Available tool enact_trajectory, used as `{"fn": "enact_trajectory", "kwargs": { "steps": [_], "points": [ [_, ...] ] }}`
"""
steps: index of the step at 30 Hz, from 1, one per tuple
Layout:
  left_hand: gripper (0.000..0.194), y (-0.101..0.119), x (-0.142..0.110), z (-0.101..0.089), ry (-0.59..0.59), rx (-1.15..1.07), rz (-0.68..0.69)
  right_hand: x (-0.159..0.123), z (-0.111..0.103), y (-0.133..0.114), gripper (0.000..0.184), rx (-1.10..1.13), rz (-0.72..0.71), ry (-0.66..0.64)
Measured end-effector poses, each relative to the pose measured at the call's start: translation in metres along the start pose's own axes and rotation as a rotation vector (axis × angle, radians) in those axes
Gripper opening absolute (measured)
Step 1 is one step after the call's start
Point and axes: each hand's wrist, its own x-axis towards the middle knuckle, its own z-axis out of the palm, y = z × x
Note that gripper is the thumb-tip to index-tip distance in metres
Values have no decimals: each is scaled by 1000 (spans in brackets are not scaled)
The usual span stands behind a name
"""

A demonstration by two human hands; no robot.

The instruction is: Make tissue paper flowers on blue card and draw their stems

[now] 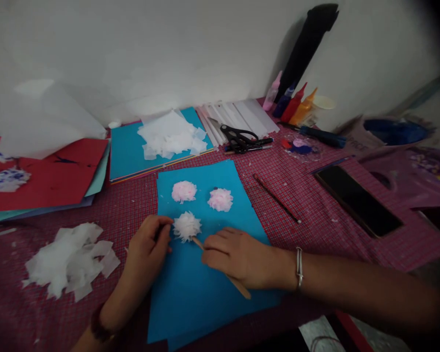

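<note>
My right hand is closed around a flat wooden stick, whose far tip meets the lower edge of a white tissue-paper flower. On the flower's left side rests my left hand, loosely curled, with index finger and thumb apart and the index fingertip at the petals. The flower sits on a blue paper sheet. Above it on the same sheet are two pale pink tissue flowers, one at left and one at right. A small dark spot shows beside the right one.
Loose white tissue pieces lie at left, and more lie on blue sheets behind. Scissors, a paint palette, paint bottles, a thin brush and a phone are right. Red paper is at far left.
</note>
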Motion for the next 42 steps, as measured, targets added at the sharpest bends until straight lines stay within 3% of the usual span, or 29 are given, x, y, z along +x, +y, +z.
{"fn": "enact_trajectory", "kwargs": {
  "steps": [4,7,10,13,15,17,22,25,31,35,42],
  "points": [
    [15,2,0,-1,-11,9,24,2,3,-2,13,-119,-29,-13],
    [16,1,1,0,-20,-12,35,-2,2,-2,15,-48,-41,31],
    [18,0,2,0,-31,-62,-9,-8,0,0,17,328,38,226],
    [22,-1,3,-2,-45,-150,-88,-11,2,4,17,870,342,405],
    [25,0,5,-4,-48,-230,-136,-9,4,8,16,1150,513,429],
    [27,0,7,-6,-52,-305,-167,-7,6,12,16,1289,575,423],
    [27,-2,7,-17,33,-444,-217,-6,7,14,19,1332,580,412],
    [23,4,-1,-20,64,-375,-172,-6,8,13,19,1350,553,419],
    [13,26,-16,-9,-107,-72,130,-4,4,9,19,1278,502,375],
    [10,36,-20,-5,-142,-82,175,-6,-2,3,23,1133,452,312],
    [16,57,-38,-19,-200,-106,168,-29,0,-6,23,1020,425,171]
  ]
}}
